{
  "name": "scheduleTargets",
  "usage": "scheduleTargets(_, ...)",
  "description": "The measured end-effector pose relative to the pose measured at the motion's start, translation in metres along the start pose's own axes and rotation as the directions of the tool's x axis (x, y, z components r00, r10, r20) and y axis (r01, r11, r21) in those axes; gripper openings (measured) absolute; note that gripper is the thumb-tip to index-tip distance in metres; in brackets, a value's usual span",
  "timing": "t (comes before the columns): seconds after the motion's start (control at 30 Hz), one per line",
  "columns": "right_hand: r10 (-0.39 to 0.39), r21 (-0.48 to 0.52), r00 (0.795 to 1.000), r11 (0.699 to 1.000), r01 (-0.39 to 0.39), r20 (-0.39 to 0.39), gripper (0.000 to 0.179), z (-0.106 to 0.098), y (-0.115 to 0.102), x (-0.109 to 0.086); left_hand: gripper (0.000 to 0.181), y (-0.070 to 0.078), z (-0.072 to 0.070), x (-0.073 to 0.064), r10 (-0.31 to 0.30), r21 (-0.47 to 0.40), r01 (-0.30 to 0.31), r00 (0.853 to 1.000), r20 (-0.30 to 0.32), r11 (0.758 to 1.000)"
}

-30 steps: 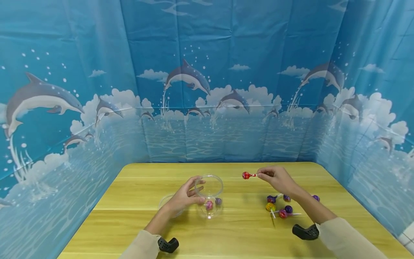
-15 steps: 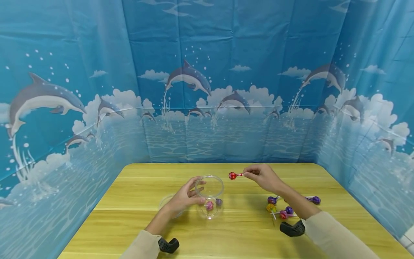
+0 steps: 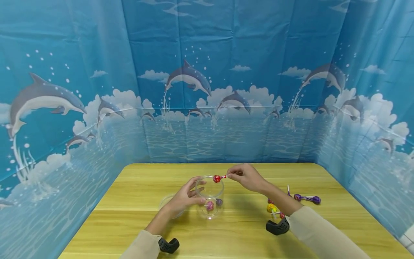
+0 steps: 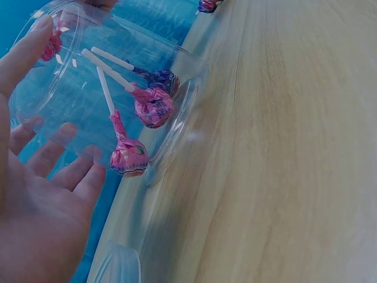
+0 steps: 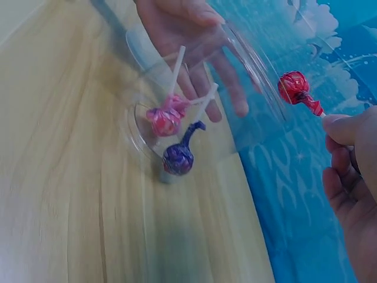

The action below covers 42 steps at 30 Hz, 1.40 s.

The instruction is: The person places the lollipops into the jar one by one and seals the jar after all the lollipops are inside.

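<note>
A clear plastic jar (image 3: pixel 210 194) stands upright on the table, its open mouth up. My left hand (image 3: pixel 184 196) holds it from the left side, thumb at the near wall and fingers round the far wall. Pink lollipops (image 4: pixel 129 156) and a purple lollipop (image 5: pixel 178 158) lie at the jar's bottom, some sticks pointing up. Between thumb and fingertips, my right hand (image 3: pixel 247 178) pinches a red lollipop (image 3: pixel 216 178) by its white stick. The red candy end points left and overlaps the jar's rim in the head view.
A clear round lid (image 3: pixel 165 201) lies left of the jar, partly behind the left forearm. To the right are loose lollipops, among them a yellow one (image 3: pixel 271 208) and a purple one (image 3: pixel 313 199), some hidden by the right forearm. A dolphin-print curtain (image 3: pixel 194 140) surrounds the table.
My right hand has moved left with the red lollipop, from over the table right of the jar to the jar's mouth. The left hand and the jar have stayed put.
</note>
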State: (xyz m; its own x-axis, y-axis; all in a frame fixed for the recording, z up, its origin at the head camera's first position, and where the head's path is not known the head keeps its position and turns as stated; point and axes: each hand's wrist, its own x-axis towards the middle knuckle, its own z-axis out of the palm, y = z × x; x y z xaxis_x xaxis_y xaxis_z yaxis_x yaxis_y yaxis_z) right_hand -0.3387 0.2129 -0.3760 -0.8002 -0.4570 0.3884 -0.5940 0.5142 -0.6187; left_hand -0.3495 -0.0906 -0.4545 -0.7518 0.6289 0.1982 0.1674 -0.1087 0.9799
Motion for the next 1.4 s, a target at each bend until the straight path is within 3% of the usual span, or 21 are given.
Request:
scheduleTargets(0.67,-0.133,-0.029,0.983,0.99,0.138,0.125,0.01,0.039,-0.017,0.026,0.083,0.002,-0.001,0.0,-0.01,0.023,0.01,1.0,0.003,1.0)
scheduleTargets(1.4,-0.054,-0.023,0.995,0.998,0.056,0.088,0.011,0.025,-0.02,0.014,0.081,-0.001,0.0,0.001,0.006,0.005,-0.006,1.0,0.001,1.0)
